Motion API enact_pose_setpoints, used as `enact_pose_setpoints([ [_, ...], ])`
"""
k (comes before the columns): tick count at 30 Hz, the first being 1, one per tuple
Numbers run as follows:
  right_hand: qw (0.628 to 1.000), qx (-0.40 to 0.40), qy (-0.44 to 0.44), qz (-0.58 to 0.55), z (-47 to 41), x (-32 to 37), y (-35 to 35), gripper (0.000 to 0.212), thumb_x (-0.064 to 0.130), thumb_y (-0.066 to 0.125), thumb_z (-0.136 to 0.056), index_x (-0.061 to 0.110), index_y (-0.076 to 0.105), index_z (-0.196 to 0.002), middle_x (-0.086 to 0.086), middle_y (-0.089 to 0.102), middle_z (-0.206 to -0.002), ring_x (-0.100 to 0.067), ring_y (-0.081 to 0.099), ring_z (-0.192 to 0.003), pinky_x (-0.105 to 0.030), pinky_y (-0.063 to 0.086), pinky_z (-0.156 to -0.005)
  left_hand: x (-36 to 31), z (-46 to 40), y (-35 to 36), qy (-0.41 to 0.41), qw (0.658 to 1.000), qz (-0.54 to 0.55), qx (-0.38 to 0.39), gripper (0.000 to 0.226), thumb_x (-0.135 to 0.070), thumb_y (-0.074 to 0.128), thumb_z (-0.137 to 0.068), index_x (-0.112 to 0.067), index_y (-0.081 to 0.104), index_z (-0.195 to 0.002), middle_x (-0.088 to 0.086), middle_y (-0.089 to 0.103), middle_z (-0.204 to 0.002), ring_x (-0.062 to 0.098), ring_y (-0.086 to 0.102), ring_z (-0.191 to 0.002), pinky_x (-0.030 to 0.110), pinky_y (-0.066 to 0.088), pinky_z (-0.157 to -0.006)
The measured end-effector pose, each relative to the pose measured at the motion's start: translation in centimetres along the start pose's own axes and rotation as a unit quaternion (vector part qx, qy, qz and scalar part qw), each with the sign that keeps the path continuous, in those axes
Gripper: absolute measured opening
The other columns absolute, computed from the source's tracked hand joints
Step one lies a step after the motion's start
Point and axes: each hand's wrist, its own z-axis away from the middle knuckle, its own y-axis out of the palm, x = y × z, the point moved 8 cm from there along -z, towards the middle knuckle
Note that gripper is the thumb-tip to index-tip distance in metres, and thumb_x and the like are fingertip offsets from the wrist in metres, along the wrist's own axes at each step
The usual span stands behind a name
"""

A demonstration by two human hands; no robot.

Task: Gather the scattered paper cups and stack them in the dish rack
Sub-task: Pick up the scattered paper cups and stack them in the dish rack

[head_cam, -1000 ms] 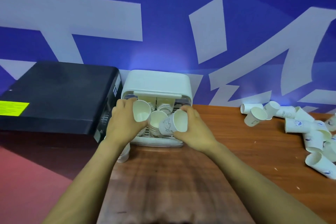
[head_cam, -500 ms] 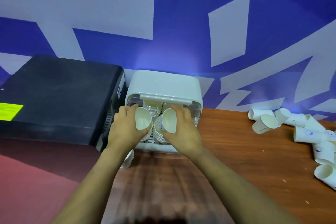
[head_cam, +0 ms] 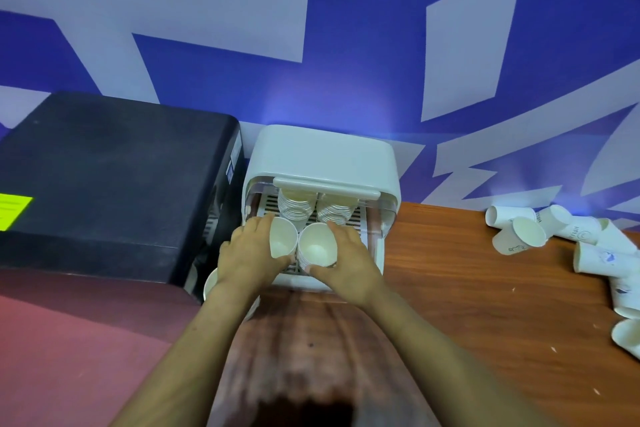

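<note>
The white dish rack (head_cam: 323,152) stands against the blue wall with its front open. Two stacks of paper cups (head_cam: 294,206) fill its back row. My left hand (head_cam: 247,253) is shut on a white paper cup (head_cam: 282,241), tilted with its mouth toward me, at the front left of the rack. My right hand (head_cam: 349,262) grips another cup (head_cam: 317,250) sitting on a front stack in the rack. Several loose cups (head_cam: 528,232) lie scattered on the wooden table at the right.
A large black box (head_cam: 114,170) with a yellow label stands left of the rack. Another white cup (head_cam: 210,282) sits under my left wrist beside the box. The wooden table (head_cam: 467,305) stretches right; a red surface (head_cam: 69,350) lies at the lower left.
Both hands have moved forward to the rack. The right hand's cup has turned from sideways to upright and come down onto the front stack. The left cup is lower and nearer the rack.
</note>
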Motion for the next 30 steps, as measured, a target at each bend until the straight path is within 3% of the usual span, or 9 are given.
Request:
enact_pose_setpoints([
  [3, 1.000, 0.003, 0.000, -0.013, -0.4, 0.0, 0.1, 0.090, 0.036, 0.074, -0.079, 0.017, 0.022, -0.149, -0.003, 0.028, -0.149, -0.018, 0.031, -0.137, -0.025, 0.025, -0.110, 0.1, -0.2, 0.2, -0.003, 1.000, -0.003, 0.001, 0.083, -0.054, 0.065, -0.079, -0.026, 0.024, -0.146, -0.003, 0.033, -0.149, 0.025, 0.039, -0.131, 0.042, 0.038, -0.101],
  [9, 0.998, 0.057, 0.015, 0.002, -0.1, -0.7, 0.0, 0.092, 0.037, 0.069, -0.080, 0.023, 0.013, -0.152, 0.000, 0.018, -0.155, -0.020, 0.025, -0.141, -0.036, 0.029, -0.114, 0.0, 0.3, 0.0, 0.005, 1.000, -0.004, 0.016, 0.101, -0.051, 0.069, -0.079, -0.031, 0.001, -0.152, 0.003, 0.013, -0.159, 0.028, 0.022, -0.142, 0.046, 0.032, -0.108],
  [11, 0.998, 0.055, 0.016, -0.003, 0.8, -1.0, -0.7, 0.088, 0.033, 0.069, -0.081, 0.025, 0.016, -0.151, 0.000, 0.020, -0.154, -0.019, 0.026, -0.141, -0.033, 0.028, -0.113, -0.9, 1.2, -0.8, 0.020, 1.000, 0.000, 0.000, 0.098, -0.048, 0.068, -0.080, -0.032, 0.003, -0.152, 0.005, 0.011, -0.159, 0.028, 0.018, -0.143, 0.045, 0.029, -0.110],
  [17, 0.997, 0.045, 0.049, 0.024, 5.1, -3.9, -4.0, 0.069, 0.030, 0.064, -0.085, 0.022, 0.032, -0.145, -0.005, 0.035, -0.144, -0.020, 0.045, -0.127, -0.023, 0.033, -0.102, -5.5, 4.9, -1.8, 0.119, 0.990, 0.045, -0.061, 0.071, -0.042, 0.060, -0.085, -0.029, 0.027, -0.147, -0.002, 0.035, -0.148, 0.022, 0.033, -0.134, 0.039, 0.035, -0.105],
  [20, 0.995, 0.040, 0.077, 0.040, 7.8, -6.3, -5.8, 0.061, 0.031, 0.065, -0.086, 0.023, 0.040, -0.140, -0.006, 0.041, -0.138, -0.019, 0.047, -0.124, -0.021, 0.034, -0.100, -8.1, 6.0, -0.9, 0.140, 0.986, 0.079, -0.041, 0.061, -0.038, 0.058, -0.088, -0.029, 0.034, -0.143, -0.002, 0.045, -0.140, 0.024, 0.044, -0.125, 0.038, 0.040, -0.098],
  [23, 0.992, 0.035, 0.107, 0.057, 10.0, -8.9, -7.8, 0.058, 0.038, 0.065, -0.085, 0.025, 0.044, -0.137, -0.008, 0.039, -0.144, -0.020, 0.041, -0.131, -0.028, 0.033, -0.107, -10.7, 7.6, 1.1, 0.166, 0.982, 0.095, -0.001, 0.056, -0.039, 0.058, -0.087, -0.029, 0.038, -0.138, 0.000, 0.053, -0.131, 0.022, 0.052, -0.118, 0.038, 0.045, -0.095],
  [30, 0.994, -0.011, 0.106, 0.021, 12.3, -12.6, -12.8, 0.052, 0.036, 0.065, -0.086, 0.022, 0.050, -0.133, -0.004, 0.046, -0.137, -0.018, 0.047, -0.124, -0.028, 0.037, -0.104, -15.6, 9.5, 2.8, 0.191, 0.977, 0.089, 0.028, 0.052, -0.038, 0.058, -0.089, -0.030, 0.041, -0.138, -0.004, 0.054, -0.132, 0.015, 0.051, -0.121, 0.031, 0.044, -0.095],
])
